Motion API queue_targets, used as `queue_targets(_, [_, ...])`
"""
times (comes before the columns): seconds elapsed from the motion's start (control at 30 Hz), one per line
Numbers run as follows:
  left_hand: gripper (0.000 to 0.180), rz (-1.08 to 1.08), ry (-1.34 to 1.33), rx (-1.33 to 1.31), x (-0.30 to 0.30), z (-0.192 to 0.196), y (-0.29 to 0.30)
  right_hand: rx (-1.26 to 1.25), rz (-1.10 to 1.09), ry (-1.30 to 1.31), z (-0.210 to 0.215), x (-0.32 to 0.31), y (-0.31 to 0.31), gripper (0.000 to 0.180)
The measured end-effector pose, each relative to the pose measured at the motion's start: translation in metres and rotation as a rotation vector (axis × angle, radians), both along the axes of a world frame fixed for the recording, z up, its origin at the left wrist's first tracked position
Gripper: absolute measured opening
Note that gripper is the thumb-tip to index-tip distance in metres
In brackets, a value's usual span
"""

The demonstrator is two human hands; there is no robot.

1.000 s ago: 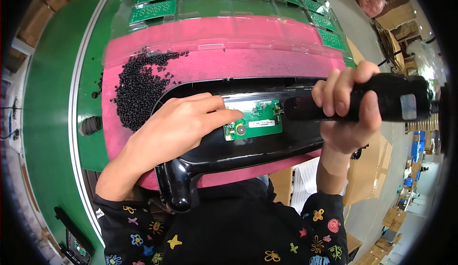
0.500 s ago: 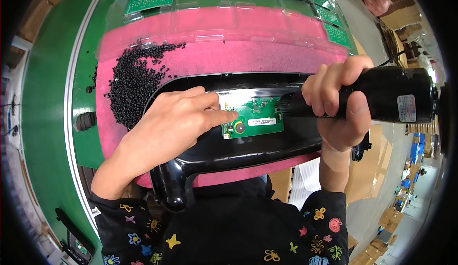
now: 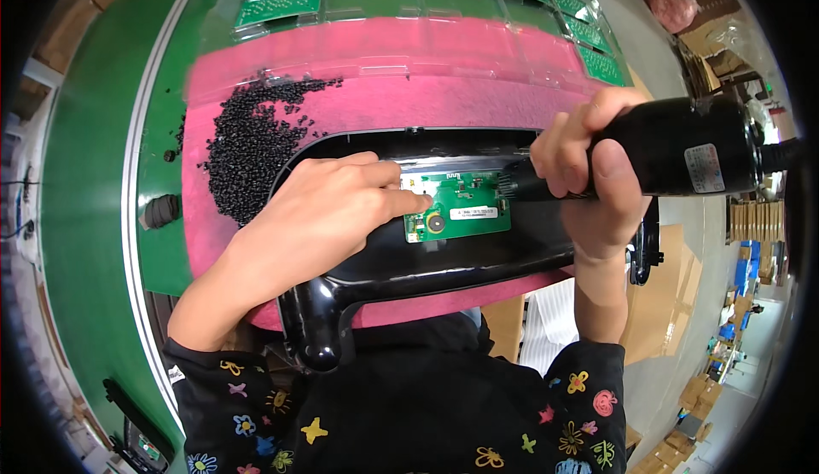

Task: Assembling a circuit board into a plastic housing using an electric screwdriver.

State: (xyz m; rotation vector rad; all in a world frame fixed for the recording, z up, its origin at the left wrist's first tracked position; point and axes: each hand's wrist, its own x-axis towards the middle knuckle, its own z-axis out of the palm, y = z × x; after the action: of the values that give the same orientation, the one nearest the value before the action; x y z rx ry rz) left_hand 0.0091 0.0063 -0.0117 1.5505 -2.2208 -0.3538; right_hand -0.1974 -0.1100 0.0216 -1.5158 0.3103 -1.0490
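Note:
A glossy black plastic housing [image 3: 444, 265] lies on a pink mat [image 3: 384, 73] in front of me. Set into it is a small green circuit board [image 3: 465, 209]. My left hand [image 3: 328, 214] rests on the housing, its fingertips pressing the board's left edge. My right hand [image 3: 593, 175] is closed around a black electric screwdriver [image 3: 674, 154], held roughly level, with its tip at the board's upper right corner.
A heap of small black screws [image 3: 252, 141] lies on the mat at the left. Clear trays of green circuit boards [image 3: 281, 0] line the far side. A green conveyor surface [image 3: 85, 175] runs along the left. Cardboard boxes stand at the right.
The screwdriver and my right hand have shifted slightly left, closer to the board. My left hand keeps pressing the board's left edge.

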Motion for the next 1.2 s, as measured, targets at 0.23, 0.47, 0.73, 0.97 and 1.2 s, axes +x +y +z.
queue_targets(0.23, [0.031, -0.028, 0.241, 0.001, 0.001, 0.001, -0.006, 0.083, 0.180, -0.312, 0.031, -0.001, 0.017, 0.028])
queue_targets(0.47, [0.027, -0.091, 0.727, -0.003, 0.003, 0.010, -0.001, 0.062, 0.349, -0.392, 0.043, 0.013, 0.031, 0.027])
queue_targets(0.73, [0.024, -0.085, 0.668, -0.108, 0.008, 0.007, 0.001, 0.009, 0.290, -0.395, 0.035, 0.025, 0.036, 0.029])
queue_targets(0.97, [0.020, -0.170, 0.722, -0.147, 0.009, 0.002, -0.004, -0.022, 0.328, -0.287, 0.039, 0.022, 0.036, 0.029])
queue_targets(1.2, [0.016, -0.086, 0.678, -0.306, 0.008, 0.001, -0.006, -0.005, 0.348, -0.317, 0.034, 0.028, 0.033, 0.028])
